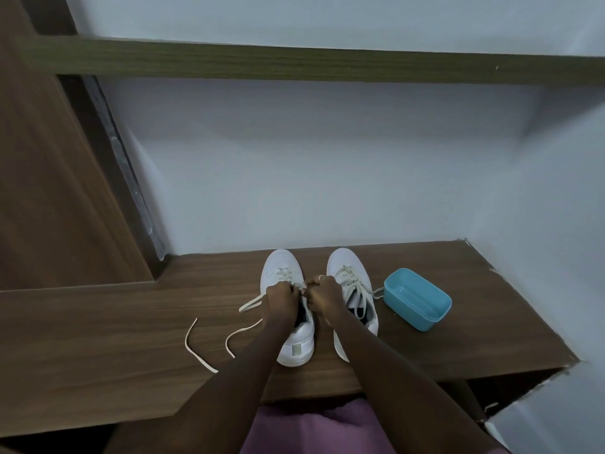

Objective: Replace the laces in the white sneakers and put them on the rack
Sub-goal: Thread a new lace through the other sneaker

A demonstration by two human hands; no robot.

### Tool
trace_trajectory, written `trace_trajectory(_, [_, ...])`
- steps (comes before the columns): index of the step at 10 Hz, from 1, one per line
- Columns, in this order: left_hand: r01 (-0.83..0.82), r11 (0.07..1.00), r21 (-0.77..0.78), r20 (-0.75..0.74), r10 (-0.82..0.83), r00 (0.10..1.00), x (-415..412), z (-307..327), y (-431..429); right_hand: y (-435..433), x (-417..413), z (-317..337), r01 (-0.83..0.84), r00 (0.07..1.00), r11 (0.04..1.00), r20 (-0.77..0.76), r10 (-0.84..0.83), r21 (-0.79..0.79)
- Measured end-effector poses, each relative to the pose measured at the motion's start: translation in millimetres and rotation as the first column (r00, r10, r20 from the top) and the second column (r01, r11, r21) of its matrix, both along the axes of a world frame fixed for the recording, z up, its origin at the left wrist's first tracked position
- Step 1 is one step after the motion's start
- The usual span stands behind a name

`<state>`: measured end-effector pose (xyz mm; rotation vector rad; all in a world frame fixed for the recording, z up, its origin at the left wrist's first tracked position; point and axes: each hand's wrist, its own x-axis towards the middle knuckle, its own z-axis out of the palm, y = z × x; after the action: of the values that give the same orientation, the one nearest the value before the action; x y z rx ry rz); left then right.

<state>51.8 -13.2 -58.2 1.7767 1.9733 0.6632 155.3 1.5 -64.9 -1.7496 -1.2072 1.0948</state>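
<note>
Two white sneakers stand side by side on a wooden shelf (pixel 114 322), toes toward the wall. My left hand (pixel 281 298) and my right hand (pixel 323 294) meet over the left sneaker (pixel 296 342), fingers curled, pinching its cream lace (pixel 244 330) near the upper eyelets. The loose ends of that lace trail off to the left across the wood. The right sneaker (pixel 350 273) is laced, with its ends lying loose toward the right. My hands hide the left sneaker's tongue.
A light blue plastic container (pixel 417 299) sits on the shelf just right of the sneakers. A white wall rises behind, a higher wooden shelf (pixel 294 62) runs above, and a brown panel (pixel 49 191) stands at left. The shelf's front edge is near my body.
</note>
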Motion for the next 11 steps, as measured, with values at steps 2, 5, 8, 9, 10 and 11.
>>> trace_trajectory(2, [0.053, 0.998, 0.014, -0.143, -0.05, 0.989, 3.0, 7.4, 3.4, -6.5, 0.5, 6.0, 0.087, 0.92, 0.989, -0.371, -0.126, -0.122])
trace_trajectory(5, [0.119, 0.987, 0.107, -0.071, -0.112, 0.991, -5.3, 6.7, 4.3, 2.1, -9.2, 13.0, 0.09, 0.822, 0.954, -0.519, -0.233, -0.285])
trace_trajectory(8, [0.105, 0.984, 0.141, -0.084, -0.094, 0.992, -16.9, 3.7, 4.1, 20.0, -6.9, 19.8, 0.33, 0.9, 0.937, -0.26, -0.35, -0.118])
trace_trajectory(9, [0.162, 0.973, 0.165, -0.204, -0.127, 0.971, -29.0, -1.3, -1.6, 14.5, 11.8, 51.4, 0.413, 0.876, 0.91, -0.263, -0.405, -0.025])
trace_trajectory(10, [0.185, 0.958, 0.217, -0.237, -0.132, 0.963, -35.8, -7.4, -7.8, 19.2, 38.5, 76.1, 0.438, 0.895, 0.898, -0.118, -0.431, 0.043])
trace_trajectory(11, [0.164, 0.962, 0.217, -0.223, -0.115, 0.968, -36.0, -4.4, -10.2, 24.8, 77.5, 92.7, 0.627, 0.779, 0.771, -0.107, -0.618, 0.114])
